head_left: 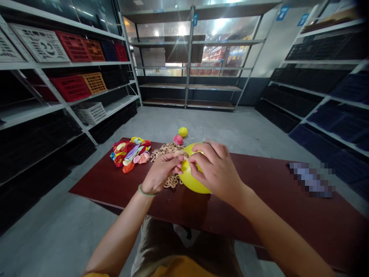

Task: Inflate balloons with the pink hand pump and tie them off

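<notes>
**Our two hands on a yellow balloon (191,175), at the centre of the frame**

We pinched its upper edge with the left hand (163,173), nearly closed, while the right hand (217,171) curved half-closed over it, it seems for keeping it steady above the dark red table (259,188). Just beside lay a tan looped cord (168,151), and left of it flat coloured balloons (129,154). Upper right, a blue shelf sign (283,13) read 4.

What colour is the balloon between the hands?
Yellow; the balloon shows best in the head view.
</notes>
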`<state>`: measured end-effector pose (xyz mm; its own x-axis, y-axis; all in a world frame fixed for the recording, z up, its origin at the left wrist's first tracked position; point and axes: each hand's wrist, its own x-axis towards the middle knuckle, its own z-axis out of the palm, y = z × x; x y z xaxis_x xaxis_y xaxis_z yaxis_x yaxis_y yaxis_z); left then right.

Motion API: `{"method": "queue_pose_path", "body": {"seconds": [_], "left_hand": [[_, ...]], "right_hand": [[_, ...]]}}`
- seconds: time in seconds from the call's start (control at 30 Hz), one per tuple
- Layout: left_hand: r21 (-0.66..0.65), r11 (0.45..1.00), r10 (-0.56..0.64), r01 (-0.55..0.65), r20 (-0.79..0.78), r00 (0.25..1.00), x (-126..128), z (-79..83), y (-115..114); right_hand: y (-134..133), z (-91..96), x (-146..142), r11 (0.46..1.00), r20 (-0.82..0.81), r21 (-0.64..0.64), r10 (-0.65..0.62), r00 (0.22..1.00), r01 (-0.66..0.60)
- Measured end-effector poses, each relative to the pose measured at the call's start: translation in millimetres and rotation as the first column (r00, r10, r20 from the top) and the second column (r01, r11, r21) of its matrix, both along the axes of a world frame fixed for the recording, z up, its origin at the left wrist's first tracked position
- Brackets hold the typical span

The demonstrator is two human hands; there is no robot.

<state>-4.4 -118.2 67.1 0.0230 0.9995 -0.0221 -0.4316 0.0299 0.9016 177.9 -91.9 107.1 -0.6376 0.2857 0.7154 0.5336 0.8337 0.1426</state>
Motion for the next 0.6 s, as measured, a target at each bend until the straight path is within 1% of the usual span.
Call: {"method": "queue_pose_path", "body": {"seconds": [0.1, 0.2, 0.27, 0.4, 0.47, 0.6], "left_hand": [[0.022, 0.999, 0.040, -0.041, 0.036, 0.999, 2, -1.2, -3], [0.061, 0.996, 0.059, -0.061, 0.031, 0.998, 4, -5.5, -4], [0.075, 0.995, 0.060, -0.062, 0.026, 0.998, 3, -10.9, -4], [0.068, 0.995, 0.076, -0.079, 0.040, 0.996, 0, -26.5, -3], [0.070, 0.994, 0.081, -0.083, 0.035, 0.996, -1, -35.0, -2], [0.051, 0.996, 0.069, -0.069, -0.009, 0.998, 0, -50.8, 0]], "right_hand": [[-4, -5.2, 0, 0.999, -0.052, -0.051, 0.004, 0.999, -0.006], [-1, -13.8, 1, 0.991, -0.106, -0.125, 0.034, 0.994, -0.048], [3, -20.5, 1, 0.977, -0.164, -0.191, 0.066, 0.984, -0.097], [10, -35.1, -2, 0.930, -0.278, -0.315, 0.101, 0.955, -0.190], [14, -43.5, -6, 0.920, -0.263, -0.345, 0.094, 0.960, -0.184], [22, -60.8, -16, 0.933, -0.188, -0.349, 0.027, 0.982, -0.092]]}}
